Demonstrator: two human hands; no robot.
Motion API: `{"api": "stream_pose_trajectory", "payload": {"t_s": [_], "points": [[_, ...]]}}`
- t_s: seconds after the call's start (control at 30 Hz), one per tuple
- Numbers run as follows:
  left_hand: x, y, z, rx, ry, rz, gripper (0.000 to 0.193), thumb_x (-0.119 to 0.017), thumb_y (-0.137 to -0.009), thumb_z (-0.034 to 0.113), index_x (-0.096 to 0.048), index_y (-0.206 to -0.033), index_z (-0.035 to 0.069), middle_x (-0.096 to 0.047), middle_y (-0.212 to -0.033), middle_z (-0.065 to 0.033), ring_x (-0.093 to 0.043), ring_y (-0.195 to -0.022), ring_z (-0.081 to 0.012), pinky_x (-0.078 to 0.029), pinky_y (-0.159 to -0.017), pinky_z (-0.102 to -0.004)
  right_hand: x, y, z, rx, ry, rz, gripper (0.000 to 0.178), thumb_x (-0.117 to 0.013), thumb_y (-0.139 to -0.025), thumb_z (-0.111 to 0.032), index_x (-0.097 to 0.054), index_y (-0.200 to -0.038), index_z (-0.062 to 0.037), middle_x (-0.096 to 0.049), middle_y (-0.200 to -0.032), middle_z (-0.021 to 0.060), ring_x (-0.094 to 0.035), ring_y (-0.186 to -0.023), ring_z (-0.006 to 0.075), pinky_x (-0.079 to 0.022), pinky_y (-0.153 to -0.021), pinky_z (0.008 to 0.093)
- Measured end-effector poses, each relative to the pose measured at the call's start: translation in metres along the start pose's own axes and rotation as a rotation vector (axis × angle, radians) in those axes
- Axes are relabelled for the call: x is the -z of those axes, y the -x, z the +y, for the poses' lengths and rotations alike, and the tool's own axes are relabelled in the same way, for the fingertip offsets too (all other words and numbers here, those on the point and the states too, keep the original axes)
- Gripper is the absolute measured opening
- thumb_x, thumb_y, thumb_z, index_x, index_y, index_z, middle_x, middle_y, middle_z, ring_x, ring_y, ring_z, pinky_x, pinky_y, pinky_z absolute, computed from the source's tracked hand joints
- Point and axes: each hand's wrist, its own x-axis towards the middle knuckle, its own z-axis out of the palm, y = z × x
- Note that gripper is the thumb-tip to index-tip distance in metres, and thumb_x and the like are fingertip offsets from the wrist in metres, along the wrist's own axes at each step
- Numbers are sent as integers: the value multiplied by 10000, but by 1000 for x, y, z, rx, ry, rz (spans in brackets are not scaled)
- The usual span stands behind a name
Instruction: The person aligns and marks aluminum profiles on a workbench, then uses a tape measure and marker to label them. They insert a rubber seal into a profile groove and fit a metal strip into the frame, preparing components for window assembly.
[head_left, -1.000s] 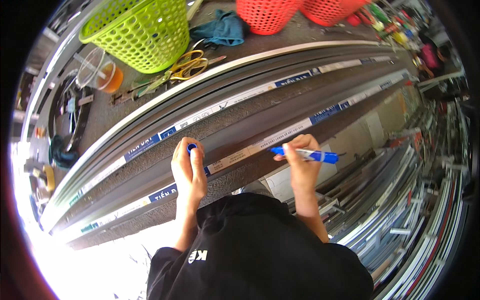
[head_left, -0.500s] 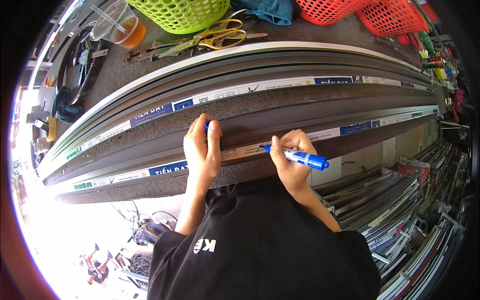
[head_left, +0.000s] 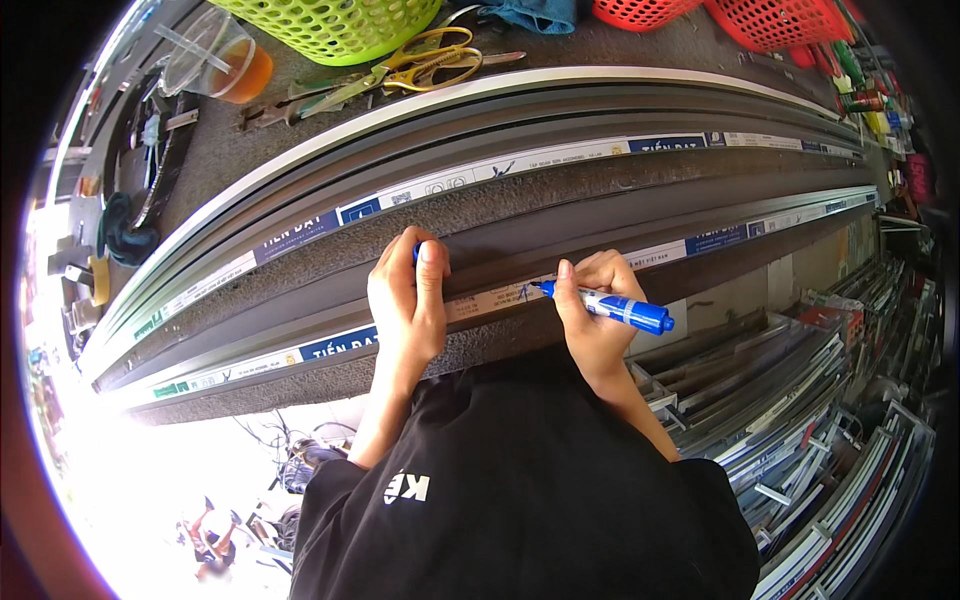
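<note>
My right hand (head_left: pixel 598 335) is closed round a blue and white marker pen (head_left: pixel 632 312). The marker's tip touches a tan stretch of the printed strip (head_left: pixel 490 301) along the nearer dark metal profile (head_left: pixel 570 243), beside small blue pen strokes. To the left, my left hand (head_left: pixel 405 310) rests on the same profile with curled fingers. Between its thumb and forefinger a blue marker cap (head_left: pixel 417 253) shows in part. Behind lies a second long profile (head_left: pixel 440 127), with a white and blue printed strip (head_left: pixel 470 170).
Across the bench's far side are yellow-handled scissors (head_left: pixel 430 65), a plastic cup of amber drink (head_left: pixel 240 75), a green basket (head_left: pixel 330 30), red baskets (head_left: pixel 780 25) and a blue cloth (head_left: pixel 535 14). Long profiles (head_left: pixel 790 440) are stacked at lower right. A person (head_left: pixel 212 540) is at lower left.
My right hand has shifted slightly right along the strip with the marker, and more blue strokes show there. My left hand keeps its place on the profile. The view has tilted slightly.
</note>
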Motion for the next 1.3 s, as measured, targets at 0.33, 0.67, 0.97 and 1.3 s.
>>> {"api": "stream_pose_trajectory", "payload": {"t_s": [0.33,0.67,0.97,1.3], "points": [[1,-1,0,-13,17,-26,534,-374,-1092,427,-525,-806,3,-533,-702,-76,-488,-667,-156,-389,-638,-299,3,-1,1,-61,-13,1,329,-772,-852,-4,-487,-695,-49,-573,-650,49,-530,-552,107,-415,-532,253],[1,-2,1,-3,32,-33,528,-375,-1092,421,-525,-808,2,-533,-708,-74,-493,-675,-152,-392,-645,-297,8,-4,1,-99,-35,24,355,-792,-838,-8,-473,-687,-55,-545,-635,31,-500,-559,88,-396,-519,252],[0,-2,4,0,59,-23,535,-374,-1092,430,-514,-799,5,-522,-708,-75,-485,-689,-155,-395,-659,-295,11,-6,0,-62,3,17,342,-761,-859,5,-468,-696,-57,-546,-631,30,-494,-551,84,-387,-518,252],[0,-3,4,14,74,3,459,-449,-1067,351,-543,-773,11,-576,-693,-103,-546,-645,-237,-430,-638,-346,19,-11,2,-114,-65,128,332,-765,-890,-34,-490,-706,-56,-566,-648,23,-514,-568,66,-401,-534,240]]}}
